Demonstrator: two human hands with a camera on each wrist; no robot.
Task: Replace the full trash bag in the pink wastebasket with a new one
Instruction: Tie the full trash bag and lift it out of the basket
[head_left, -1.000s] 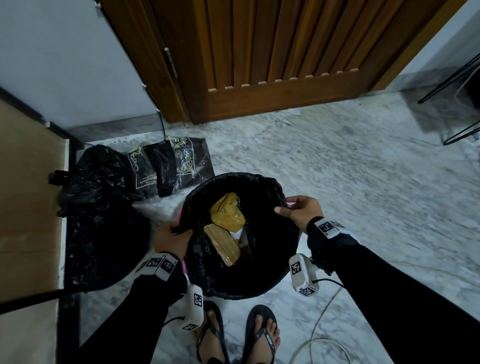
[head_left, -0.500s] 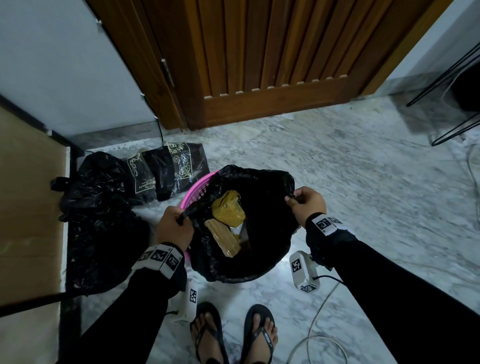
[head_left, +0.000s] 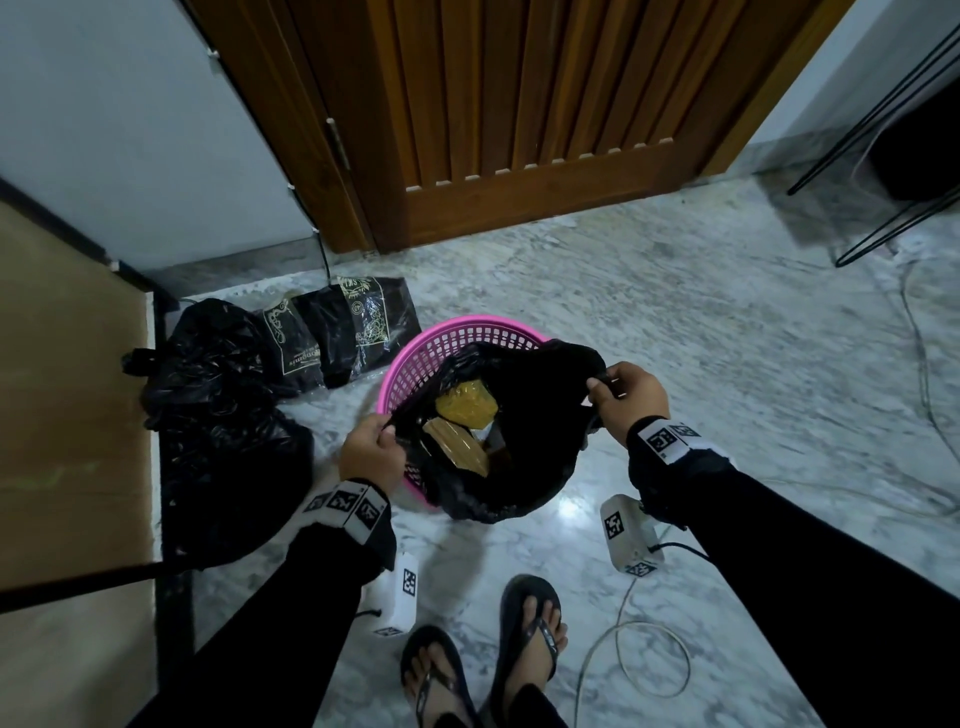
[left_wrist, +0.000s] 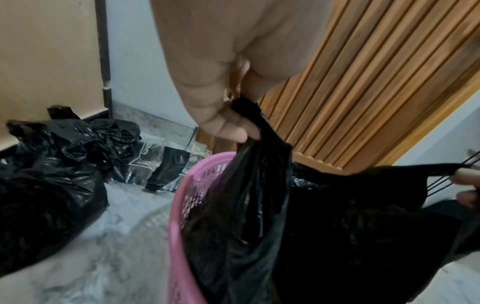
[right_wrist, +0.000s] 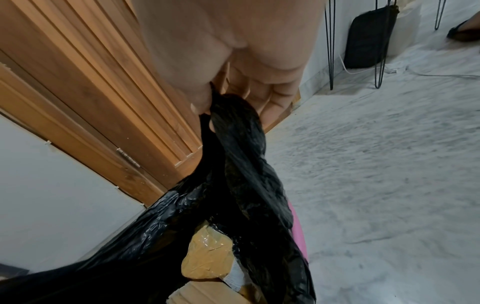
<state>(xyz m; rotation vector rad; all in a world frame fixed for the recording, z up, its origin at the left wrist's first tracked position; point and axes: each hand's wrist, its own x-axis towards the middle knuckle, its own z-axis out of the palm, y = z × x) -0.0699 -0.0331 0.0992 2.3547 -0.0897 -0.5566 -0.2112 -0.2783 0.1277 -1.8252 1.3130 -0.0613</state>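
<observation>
Full bag lifting out of the basket

Your left hand (head_left: 370, 453) and right hand (head_left: 629, 399) pinched the black trash bag's (head_left: 524, 467) edges; within a second it rose, baring the pink wastebasket's (head_left: 415, 358) 12 o'clock rim.

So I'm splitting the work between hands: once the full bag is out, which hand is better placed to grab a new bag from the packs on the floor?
Probably the left hand: the packs of new bags lie left of the pink wastebasket, on its side. The right hand would have to cross over the full bag.

Dim indoor light, glare patch on marble floor (head_left: 566, 506), wide-angle edge bending, blurry wrist views
</observation>
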